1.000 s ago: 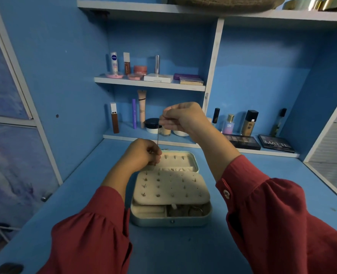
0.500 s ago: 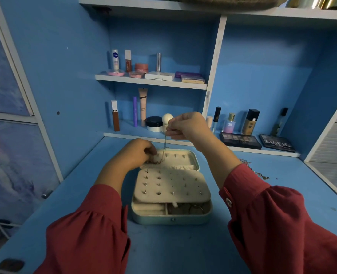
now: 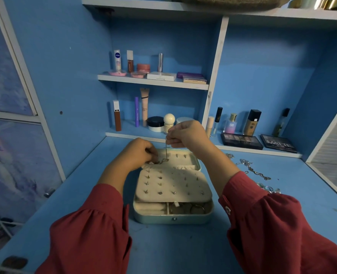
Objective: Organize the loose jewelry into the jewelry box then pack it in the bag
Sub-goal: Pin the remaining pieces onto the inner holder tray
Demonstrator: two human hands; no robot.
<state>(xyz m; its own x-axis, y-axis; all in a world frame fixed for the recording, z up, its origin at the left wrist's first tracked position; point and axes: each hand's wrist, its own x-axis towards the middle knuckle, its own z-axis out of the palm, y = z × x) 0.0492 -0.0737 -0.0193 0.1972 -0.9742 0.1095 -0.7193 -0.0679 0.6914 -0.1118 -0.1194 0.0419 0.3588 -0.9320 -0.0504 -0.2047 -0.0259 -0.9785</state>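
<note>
Since the earlier frames, the right hand (image 3: 185, 134) has come down from well above the jewelry box (image 3: 172, 186) to just over its far edge, and the chain (image 3: 166, 155) that hung taut between the two hands now sags, its lower part gathered in a loose heap on the box's rear section. Right thumb and forefinger pinch the upper end of the chain; the remaining fingers are curled. The left hand (image 3: 139, 153) rests at the far left corner of the box with its fingers bent down onto the chain's lower end; they appear to pinch it, though the fingertips are hidden by the knuckles and shadow. The open box sits on the blue desk (image 3: 173, 246), between the two red sleeves (image 3: 88, 242). A cream earring panel (image 3: 173, 183) studded with small posts covers most of the lower tray, so only the near compartments show; a ring-like hoop (image 3: 197, 209) lies in the right one, the rest too dim to identify. Beside the right forearm, loose silver jewelry (image 3: 252, 170) lies scattered on the desk, partly hidden by the sleeve and too tangled to separate into pieces. Cosmetics stand on the white shelves (image 3: 153, 81) behind; two dark eyeshadow palettes (image 3: 241, 141) lie on the lower ledge. Objects on the top shelf are cut off by the frame.
</note>
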